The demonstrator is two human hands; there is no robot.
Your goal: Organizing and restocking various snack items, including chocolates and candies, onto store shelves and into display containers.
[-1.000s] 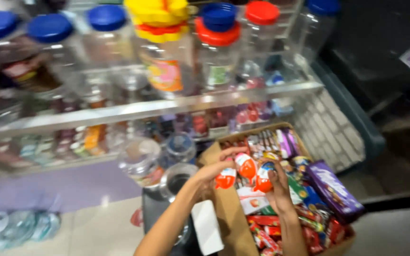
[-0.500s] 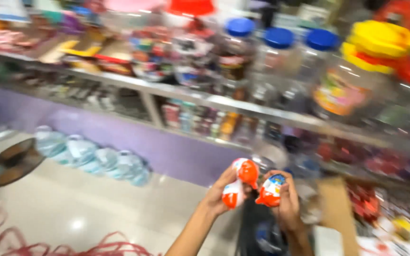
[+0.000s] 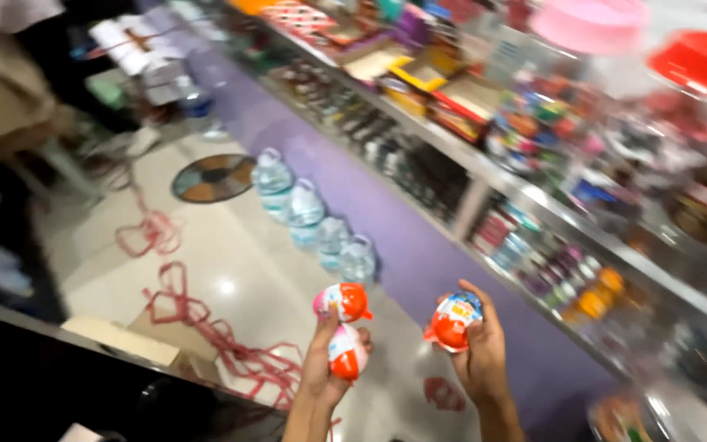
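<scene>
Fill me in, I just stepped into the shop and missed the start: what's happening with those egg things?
A person stands in a shop aisle holding egg-shaped orange-and-white wrapped treats. The left hand grips two eggs, one above the other; the right hand holds a third egg. Both hands are raised over the tiled floor, where red string lies tangled. A row of water bottles stands along the purple base of the glass shelves, which are packed with small goods.

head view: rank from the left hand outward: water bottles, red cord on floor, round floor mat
From the left hand:
1. Red cord, on the floor just to its left.
2. Water bottles, row along the purple counter base, above it.
3. Round floor mat, farther back, upper left.
</scene>
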